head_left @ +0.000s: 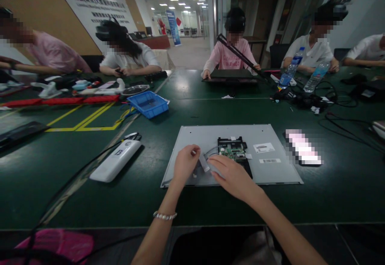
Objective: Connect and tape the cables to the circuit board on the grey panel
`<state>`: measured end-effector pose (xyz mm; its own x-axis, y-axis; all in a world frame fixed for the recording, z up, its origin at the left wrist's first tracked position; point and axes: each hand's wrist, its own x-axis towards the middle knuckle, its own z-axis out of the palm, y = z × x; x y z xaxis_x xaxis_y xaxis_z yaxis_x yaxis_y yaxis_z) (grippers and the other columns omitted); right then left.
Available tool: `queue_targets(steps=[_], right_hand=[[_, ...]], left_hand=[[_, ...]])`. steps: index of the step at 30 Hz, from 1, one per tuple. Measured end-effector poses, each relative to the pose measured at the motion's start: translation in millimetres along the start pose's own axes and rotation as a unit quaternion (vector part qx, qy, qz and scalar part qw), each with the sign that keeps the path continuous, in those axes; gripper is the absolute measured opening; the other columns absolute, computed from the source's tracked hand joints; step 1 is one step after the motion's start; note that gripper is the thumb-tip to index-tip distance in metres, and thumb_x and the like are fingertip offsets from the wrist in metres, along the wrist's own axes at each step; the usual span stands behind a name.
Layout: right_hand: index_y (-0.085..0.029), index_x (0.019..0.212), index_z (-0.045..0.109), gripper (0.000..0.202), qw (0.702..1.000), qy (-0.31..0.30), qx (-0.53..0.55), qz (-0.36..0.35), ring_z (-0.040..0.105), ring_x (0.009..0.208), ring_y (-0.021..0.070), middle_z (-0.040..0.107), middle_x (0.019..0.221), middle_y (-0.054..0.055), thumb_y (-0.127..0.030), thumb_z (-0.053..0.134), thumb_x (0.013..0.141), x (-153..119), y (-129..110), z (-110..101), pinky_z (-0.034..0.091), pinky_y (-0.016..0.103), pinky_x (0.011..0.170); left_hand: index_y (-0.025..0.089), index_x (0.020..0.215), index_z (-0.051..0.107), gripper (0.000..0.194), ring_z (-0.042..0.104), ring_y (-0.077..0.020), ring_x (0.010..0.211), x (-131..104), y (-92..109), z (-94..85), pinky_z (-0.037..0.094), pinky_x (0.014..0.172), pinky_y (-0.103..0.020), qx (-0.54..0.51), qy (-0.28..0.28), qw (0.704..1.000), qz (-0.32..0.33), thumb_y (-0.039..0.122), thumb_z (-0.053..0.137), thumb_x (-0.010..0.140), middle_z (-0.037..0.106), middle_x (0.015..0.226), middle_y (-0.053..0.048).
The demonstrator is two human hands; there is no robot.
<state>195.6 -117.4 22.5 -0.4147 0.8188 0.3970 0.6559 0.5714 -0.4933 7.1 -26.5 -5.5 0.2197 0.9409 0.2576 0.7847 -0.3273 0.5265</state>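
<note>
A flat silver-grey display panel (192, 136) lies back side up on the table before me. A black bracket with a green circuit board (237, 151) is on its middle. My left hand (187, 161) is over the panel's left part, closed in a pinch at the upper end of a pale narrow strip (204, 163); whether this is tape or flat cable I cannot tell. Grey wires (213, 151) run from near the strip to the board. My right hand (233, 174) reaches over the panel from the right, fingers stretched out beside the strip, thumb apart.
A white power bank (116, 160) with a black cable lies left, a blue tray (148, 104) behind it. A phone (303, 147) lies right of the panel. Two bottles (291, 68) and tangled cables stand far right. Several people sit across the table; one handles a dark panel (234, 76).
</note>
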Motion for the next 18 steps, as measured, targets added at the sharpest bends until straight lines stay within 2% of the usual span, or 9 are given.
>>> queue_targets(steps=[3, 6, 8, 10, 12, 14, 18], right_hand=[[-0.015, 0.121, 0.052, 0.035, 0.999, -0.024, -0.016, -0.018, 0.049, 0.115, 0.0213, 0.056, 0.122, 0.012, -0.017, 0.048, 0.086, 4, -5, 11, 0.041, 0.039, 0.100], [-0.013, 0.114, 0.055, 0.029, 0.998, -0.042, -0.028, -0.024, 0.052, 0.112, 0.0219, 0.058, 0.117, 0.012, -0.017, 0.049, 0.086, 4, -7, 20, 0.042, 0.038, 0.098], [-0.013, 0.108, 0.057, 0.024, 0.997, -0.060, -0.034, -0.026, 0.055, 0.106, 0.0222, 0.061, 0.112, 0.012, -0.017, 0.050, 0.085, 4, -8, 24, 0.044, 0.038, 0.095], [-0.013, 0.104, 0.058, 0.021, 0.996, -0.077, -0.037, -0.026, 0.057, 0.101, 0.0223, 0.063, 0.106, 0.011, -0.016, 0.050, 0.084, 3, -9, 27, 0.046, 0.038, 0.092], [-0.013, 0.105, 0.057, 0.022, 0.995, -0.087, -0.036, -0.027, 0.057, 0.102, 0.0230, 0.063, 0.107, 0.011, -0.017, 0.051, 0.084, 1, -10, 29, 0.045, 0.039, 0.093], [-0.013, 0.111, 0.055, 0.029, 0.995, -0.089, -0.029, -0.028, 0.055, 0.108, 0.0246, 0.061, 0.114, 0.013, -0.022, 0.053, 0.084, -2, -12, 32, 0.043, 0.042, 0.096], [-0.011, 0.127, 0.045, 0.056, 0.996, -0.087, -0.010, -0.025, 0.045, 0.122, 0.0284, 0.048, 0.133, 0.019, -0.035, 0.061, 0.079, -14, -16, 36, 0.038, 0.045, 0.102]], left_hand=[[0.019, 0.104, 0.058, 0.026, 0.059, -0.0183, 0.085, -3, 6, -3.1, 0.045, 0.081, -0.031, 0.017, 0.051, 0.998, 0.033, 0.019, 0.052, 0.079, 0.059, 0.100, -0.005], [0.019, 0.102, 0.058, 0.023, 0.056, -0.0216, 0.097, -12, 19, -9.2, 0.043, 0.088, -0.035, 0.072, 0.073, 0.992, 0.070, 0.016, 0.050, 0.081, 0.057, 0.103, -0.007], [0.019, 0.098, 0.059, 0.018, 0.056, -0.0226, 0.096, -21, 27, -11.7, 0.043, 0.086, -0.035, 0.116, 0.044, 0.990, 0.074, 0.016, 0.048, 0.083, 0.058, 0.100, -0.007], [0.019, 0.094, 0.059, 0.016, 0.057, -0.0228, 0.093, -29, 32, -11.6, 0.044, 0.083, -0.035, 0.147, -0.007, 0.987, 0.071, 0.017, 0.047, 0.084, 0.061, 0.098, -0.008], [0.019, 0.096, 0.058, 0.017, 0.059, -0.0222, 0.091, -36, 35, -9.4, 0.044, 0.082, -0.033, 0.162, -0.048, 0.984, 0.061, 0.016, 0.045, 0.085, 0.063, 0.097, -0.007], [0.018, 0.100, 0.056, 0.020, 0.060, -0.0217, 0.089, -41, 36, -6.8, 0.044, 0.082, -0.033, 0.174, -0.070, 0.981, 0.050, 0.015, 0.044, 0.086, 0.064, 0.094, -0.008], [0.015, 0.110, 0.051, 0.025, 0.062, -0.0232, 0.091, -45, 36, -4.4, 0.043, 0.084, -0.034, 0.190, -0.081, 0.977, 0.041, 0.014, 0.042, 0.087, 0.066, 0.097, -0.011]])
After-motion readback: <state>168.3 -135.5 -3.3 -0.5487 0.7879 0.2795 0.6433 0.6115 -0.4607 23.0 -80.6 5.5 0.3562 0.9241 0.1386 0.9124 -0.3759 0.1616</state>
